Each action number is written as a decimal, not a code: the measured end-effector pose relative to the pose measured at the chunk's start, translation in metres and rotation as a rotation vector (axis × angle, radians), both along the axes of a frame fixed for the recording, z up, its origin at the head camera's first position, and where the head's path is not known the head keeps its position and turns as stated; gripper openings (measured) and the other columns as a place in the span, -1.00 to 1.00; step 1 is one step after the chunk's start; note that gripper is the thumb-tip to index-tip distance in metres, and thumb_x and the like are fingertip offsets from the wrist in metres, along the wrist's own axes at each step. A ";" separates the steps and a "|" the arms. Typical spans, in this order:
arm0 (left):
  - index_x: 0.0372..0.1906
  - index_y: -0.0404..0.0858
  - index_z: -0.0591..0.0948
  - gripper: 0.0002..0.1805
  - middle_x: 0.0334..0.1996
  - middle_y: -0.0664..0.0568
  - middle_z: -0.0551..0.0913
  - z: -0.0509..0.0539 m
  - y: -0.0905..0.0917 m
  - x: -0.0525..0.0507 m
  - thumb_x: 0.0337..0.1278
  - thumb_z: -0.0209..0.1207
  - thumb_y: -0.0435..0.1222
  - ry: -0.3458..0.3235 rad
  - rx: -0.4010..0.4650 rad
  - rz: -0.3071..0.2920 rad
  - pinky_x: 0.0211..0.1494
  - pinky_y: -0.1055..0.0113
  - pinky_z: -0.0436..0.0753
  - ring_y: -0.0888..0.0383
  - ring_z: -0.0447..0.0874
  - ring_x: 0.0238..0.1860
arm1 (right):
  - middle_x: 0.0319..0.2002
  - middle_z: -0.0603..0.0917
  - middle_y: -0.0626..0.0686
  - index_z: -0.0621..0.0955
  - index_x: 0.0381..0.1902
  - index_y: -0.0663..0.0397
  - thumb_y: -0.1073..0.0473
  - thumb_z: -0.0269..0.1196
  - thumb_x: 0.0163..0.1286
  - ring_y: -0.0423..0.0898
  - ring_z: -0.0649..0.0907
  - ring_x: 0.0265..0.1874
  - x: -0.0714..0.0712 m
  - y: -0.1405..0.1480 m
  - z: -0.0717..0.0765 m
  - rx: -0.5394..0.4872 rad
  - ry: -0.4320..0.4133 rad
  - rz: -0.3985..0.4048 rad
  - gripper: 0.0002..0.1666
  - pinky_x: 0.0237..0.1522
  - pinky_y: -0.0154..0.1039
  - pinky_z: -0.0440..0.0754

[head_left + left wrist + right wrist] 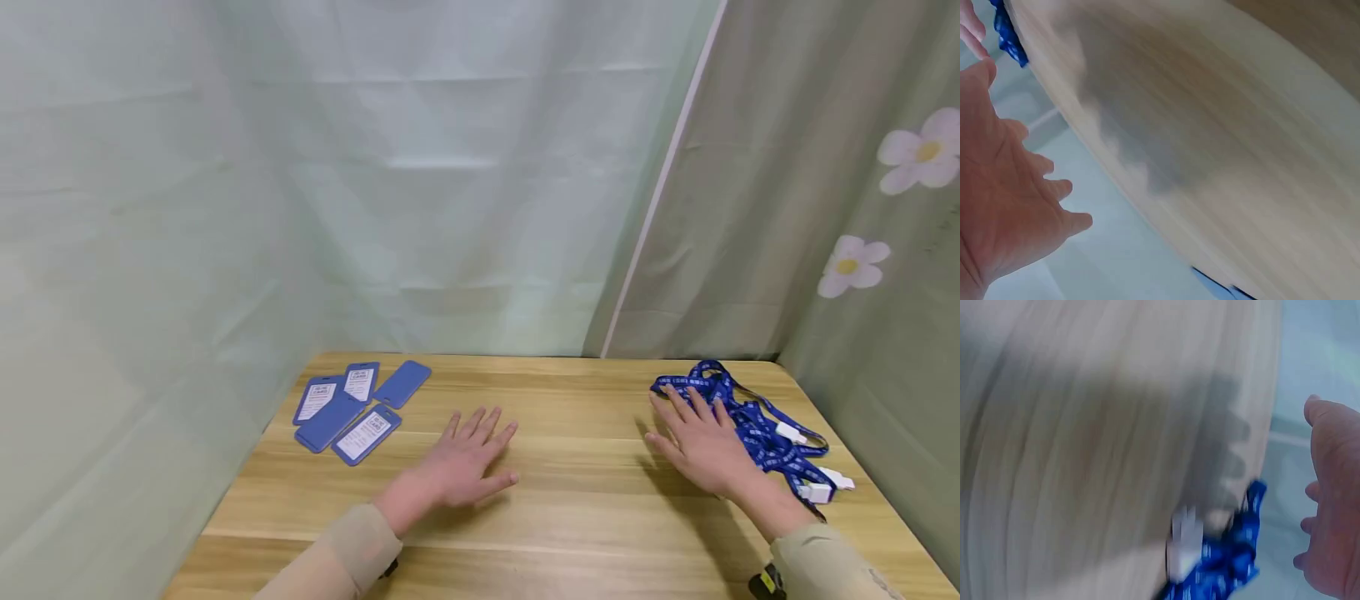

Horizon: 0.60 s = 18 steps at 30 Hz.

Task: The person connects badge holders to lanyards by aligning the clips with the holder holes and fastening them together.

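Both hands hover over the wooden table with fingers spread, holding nothing. My left hand (467, 462) is right of several blue card holders (367, 434), some showing white printed cards and others their plain blue backs. In the left wrist view the left hand (1016, 181) is apart from the tabletop and casts a shadow on it. My right hand (705, 446) is nearest to a tangled heap of blue lanyards (772, 446) with white plastic clips (816, 493), partly covering it in the head view. The right wrist view shows the right hand (1338, 500) raised beside the lanyards (1225, 565).
The wood-grain table (570, 533) meets a pale curtain (465, 208) at its back edge. A grey-green curtain with white flowers (851, 267) hangs along the right side. Dark wrist devices (768, 582) sit under the sleeves.
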<state>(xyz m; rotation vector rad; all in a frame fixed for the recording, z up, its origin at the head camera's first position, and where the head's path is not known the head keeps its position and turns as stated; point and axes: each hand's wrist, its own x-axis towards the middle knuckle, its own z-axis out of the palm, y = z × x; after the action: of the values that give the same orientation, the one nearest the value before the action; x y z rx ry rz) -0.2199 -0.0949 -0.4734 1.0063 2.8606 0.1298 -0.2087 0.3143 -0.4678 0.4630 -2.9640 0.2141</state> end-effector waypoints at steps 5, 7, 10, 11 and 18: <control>0.68 0.06 -0.05 -0.12 0.66 -0.07 -0.21 0.002 0.016 0.008 0.45 -0.27 0.38 -0.017 -0.008 -0.087 0.58 -0.22 -0.14 -0.15 -0.22 0.63 | 0.57 0.13 0.35 0.19 0.63 0.05 -0.17 0.03 0.64 0.47 0.03 0.51 0.008 0.031 0.011 -0.002 -0.017 -0.014 -0.22 0.39 0.53 -0.19; 0.68 0.07 -0.06 -0.12 0.66 -0.07 -0.21 0.004 0.022 0.011 0.46 -0.27 0.37 -0.027 0.001 -0.115 0.58 -0.22 -0.14 -0.15 -0.23 0.63 | 0.56 0.13 0.36 0.19 0.62 0.07 -0.14 0.02 0.65 0.46 0.01 0.52 0.013 0.043 0.014 -0.011 -0.025 -0.016 -0.24 0.41 0.51 -0.23; 0.68 0.09 -0.07 -0.14 0.66 -0.07 -0.21 0.006 0.032 0.016 0.47 -0.25 0.36 -0.040 0.012 -0.153 0.58 -0.22 -0.14 -0.14 -0.22 0.63 | 0.54 0.20 0.37 0.25 0.60 0.07 -0.10 0.02 0.66 0.45 0.03 0.52 0.019 0.058 0.016 -0.008 -0.012 -0.006 -0.29 0.44 0.47 -0.23; 0.68 0.09 -0.08 -0.14 0.66 -0.07 -0.21 0.007 0.035 0.018 0.47 -0.24 0.35 -0.047 0.016 -0.161 0.58 -0.22 -0.14 -0.14 -0.22 0.63 | 0.52 0.24 0.37 0.28 0.58 0.08 -0.07 0.04 0.65 0.45 0.07 0.51 0.021 0.062 0.016 -0.008 0.000 -0.001 -0.32 0.44 0.47 -0.19; 0.68 0.09 -0.04 -0.13 0.66 -0.07 -0.15 0.008 0.058 0.030 0.44 -0.31 0.39 -0.047 0.015 -0.218 0.59 -0.19 -0.09 -0.12 -0.16 0.63 | 0.13 0.68 0.23 0.63 0.27 0.15 0.17 0.34 0.42 0.36 0.55 0.19 0.031 0.081 0.011 0.027 0.162 0.087 -0.51 0.18 0.36 0.43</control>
<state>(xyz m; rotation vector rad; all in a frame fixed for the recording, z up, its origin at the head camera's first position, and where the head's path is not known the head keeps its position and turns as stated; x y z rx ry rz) -0.1895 -0.0370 -0.4651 1.2912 2.6892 0.1536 -0.1779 0.3954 -0.4572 0.5838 -2.7950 0.1389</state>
